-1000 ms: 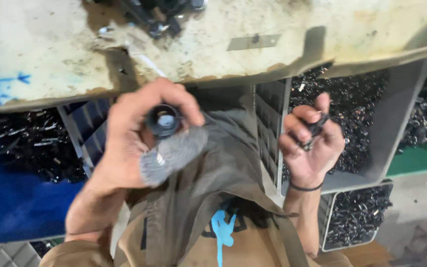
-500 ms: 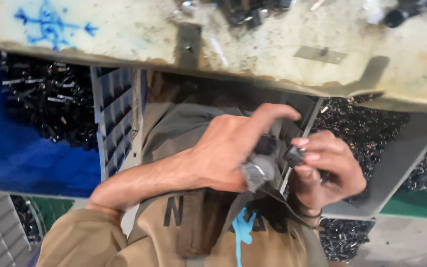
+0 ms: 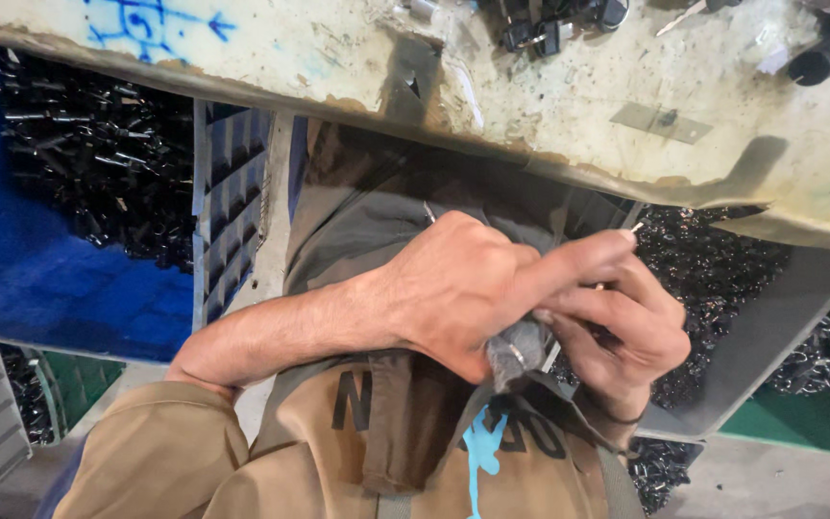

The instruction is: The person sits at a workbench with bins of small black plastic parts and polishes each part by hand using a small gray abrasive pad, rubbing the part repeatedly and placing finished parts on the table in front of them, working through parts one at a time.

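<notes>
Right now both hands meet in front of the person's olive apron, just below the worn, pale, paint-chipped edge of the tabletop [image 3: 271, 48]. The left hand [image 3: 453, 288] is curled shut, its forefinger stretched out over the other hand, and it presses a small grey, rounded metal piece [image 3: 516, 348] at its fingertips. The right hand [image 3: 626, 327] is closed too, its fingers wrapped about something small and dark that is mostly hidden. The two pieces look pressed together, so the joining seems under way rather than finished; whether they are seated I cannot tell. The grey piece looks dull, smooth and faceted, held close to the body. Heaps of small black metal parts fill the blue bin [image 3: 12, 288] and the grey bin [image 3: 770, 327] on either side, and more dark parts [image 3: 549, 29] lie on the tabletop.
</notes>
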